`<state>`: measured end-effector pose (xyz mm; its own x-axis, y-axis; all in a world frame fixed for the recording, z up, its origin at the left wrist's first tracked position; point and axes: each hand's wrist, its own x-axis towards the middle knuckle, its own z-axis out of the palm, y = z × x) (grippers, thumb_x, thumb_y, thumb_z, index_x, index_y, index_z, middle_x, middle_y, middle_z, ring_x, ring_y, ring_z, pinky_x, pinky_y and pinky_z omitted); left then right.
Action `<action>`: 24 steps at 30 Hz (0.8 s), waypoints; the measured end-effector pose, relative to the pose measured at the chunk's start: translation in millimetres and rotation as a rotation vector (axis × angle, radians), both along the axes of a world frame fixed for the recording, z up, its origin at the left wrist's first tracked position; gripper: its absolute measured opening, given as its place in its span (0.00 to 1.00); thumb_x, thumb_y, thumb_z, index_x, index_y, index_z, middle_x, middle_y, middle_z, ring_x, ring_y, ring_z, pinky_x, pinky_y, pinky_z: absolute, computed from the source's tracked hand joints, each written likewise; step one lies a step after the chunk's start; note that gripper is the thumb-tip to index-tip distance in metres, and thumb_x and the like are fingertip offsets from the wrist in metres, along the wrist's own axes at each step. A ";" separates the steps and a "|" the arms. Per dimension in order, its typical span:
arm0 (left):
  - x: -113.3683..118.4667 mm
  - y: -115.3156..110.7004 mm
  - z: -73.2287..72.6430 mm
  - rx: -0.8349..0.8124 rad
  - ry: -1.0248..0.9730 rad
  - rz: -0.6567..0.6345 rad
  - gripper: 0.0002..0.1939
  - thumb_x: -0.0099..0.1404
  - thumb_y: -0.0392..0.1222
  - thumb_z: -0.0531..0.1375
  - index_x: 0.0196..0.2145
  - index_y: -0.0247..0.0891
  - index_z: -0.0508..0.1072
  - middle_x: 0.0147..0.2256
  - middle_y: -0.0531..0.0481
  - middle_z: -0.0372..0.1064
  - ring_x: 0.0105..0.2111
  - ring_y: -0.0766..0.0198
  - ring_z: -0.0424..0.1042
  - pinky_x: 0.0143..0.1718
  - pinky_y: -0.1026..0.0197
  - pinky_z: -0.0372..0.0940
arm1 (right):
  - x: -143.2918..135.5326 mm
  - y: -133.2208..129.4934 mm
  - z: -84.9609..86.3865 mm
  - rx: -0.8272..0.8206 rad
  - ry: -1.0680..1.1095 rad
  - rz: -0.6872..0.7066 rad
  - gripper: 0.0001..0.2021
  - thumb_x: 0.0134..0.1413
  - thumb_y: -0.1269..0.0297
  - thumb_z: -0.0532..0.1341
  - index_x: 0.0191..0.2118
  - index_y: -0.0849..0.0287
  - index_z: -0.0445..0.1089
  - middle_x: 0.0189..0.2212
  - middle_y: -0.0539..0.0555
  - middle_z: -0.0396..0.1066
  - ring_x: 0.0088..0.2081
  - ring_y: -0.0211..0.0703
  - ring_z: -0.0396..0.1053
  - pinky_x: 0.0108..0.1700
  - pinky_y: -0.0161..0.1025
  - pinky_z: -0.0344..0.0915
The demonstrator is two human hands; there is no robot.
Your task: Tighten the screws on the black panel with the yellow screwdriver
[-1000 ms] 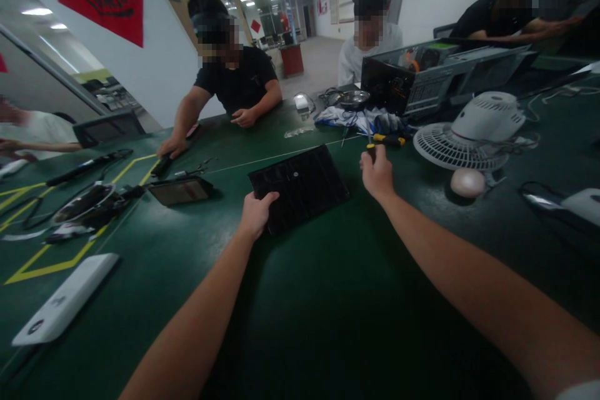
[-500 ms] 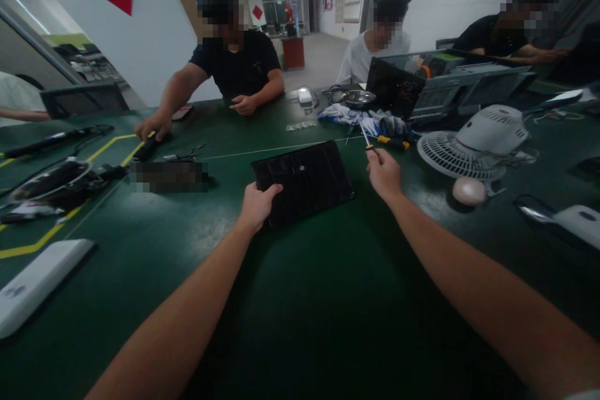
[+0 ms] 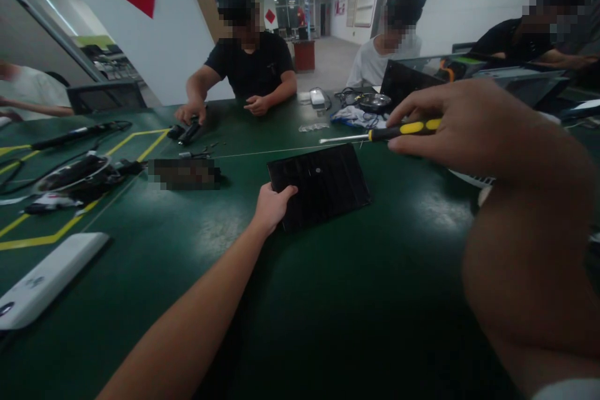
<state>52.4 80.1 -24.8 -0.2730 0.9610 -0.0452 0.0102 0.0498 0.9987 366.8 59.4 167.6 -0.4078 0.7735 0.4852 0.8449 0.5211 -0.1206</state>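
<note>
My left hand [image 3: 273, 207] grips the lower left edge of a flat black tablet-like panel [image 3: 325, 190], with the thumb on top. A small round light mark sits near the panel's middle, and the panel lies slightly turned on the green table. Close to the camera on the right, my right hand [image 3: 469, 128] is raised and pinches a screwdriver [image 3: 387, 134] by its black and yellow handle. The metal shaft points left above the panel's far edge, apparently without touching it. My right hand and forearm hide much of the table's right side.
Across the green table [image 3: 300, 300], a person in black [image 3: 255, 59] has a hand on a dark object [image 3: 190, 131]. Cables [image 3: 79, 172] and a white case [image 3: 51, 278] lie left. A crumpled cloth [image 3: 354, 116] and a metal dish [image 3: 375, 101] lie beyond the panel.
My right hand has risen and come much closer to the camera, swinging the screwdriver to point left. The view has shifted left. My left hand keeps its hold on the panel.
</note>
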 end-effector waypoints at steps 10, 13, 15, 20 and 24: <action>-2.6 -0.6 -2.6 -0.022 0.007 0.018 0.20 0.48 0.47 0.76 0.36 0.36 0.78 0.35 0.44 0.79 0.35 0.50 0.80 0.39 0.51 0.75 | -9.0 38.2 -28.2 -0.012 -0.089 0.141 0.13 0.50 0.64 0.70 0.42 0.45 0.87 0.40 0.49 0.84 0.44 0.58 0.81 0.52 0.58 0.77; -2.1 -1.1 -1.5 -0.040 0.004 0.043 0.20 0.47 0.45 0.76 0.36 0.37 0.78 0.34 0.44 0.79 0.34 0.50 0.79 0.40 0.51 0.76 | -14.4 36.9 -24.7 0.011 -0.083 0.148 0.14 0.52 0.66 0.68 0.43 0.45 0.86 0.41 0.51 0.84 0.45 0.57 0.80 0.53 0.54 0.77; -1.9 -1.2 -0.7 -0.046 0.014 0.050 0.19 0.47 0.45 0.76 0.36 0.37 0.78 0.34 0.45 0.79 0.34 0.51 0.79 0.39 0.51 0.76 | -18.3 34.4 -22.7 0.014 -0.090 0.151 0.15 0.52 0.69 0.66 0.42 0.47 0.86 0.41 0.52 0.84 0.45 0.56 0.80 0.53 0.52 0.77; -1.1 -1.9 1.6 -0.046 0.000 0.042 0.20 0.47 0.45 0.75 0.36 0.37 0.77 0.33 0.45 0.78 0.34 0.51 0.79 0.39 0.50 0.76 | -24.6 33.4 -23.5 0.011 -0.123 0.173 0.16 0.51 0.70 0.66 0.42 0.47 0.86 0.41 0.51 0.84 0.45 0.56 0.80 0.53 0.51 0.76; -1.3 -2.7 1.4 -0.047 0.003 0.047 0.19 0.47 0.45 0.76 0.36 0.37 0.78 0.33 0.44 0.78 0.34 0.51 0.79 0.38 0.51 0.76 | -27.0 34.3 -26.9 -0.027 -0.134 0.178 0.17 0.53 0.70 0.65 0.45 0.48 0.87 0.44 0.53 0.85 0.48 0.56 0.80 0.55 0.53 0.74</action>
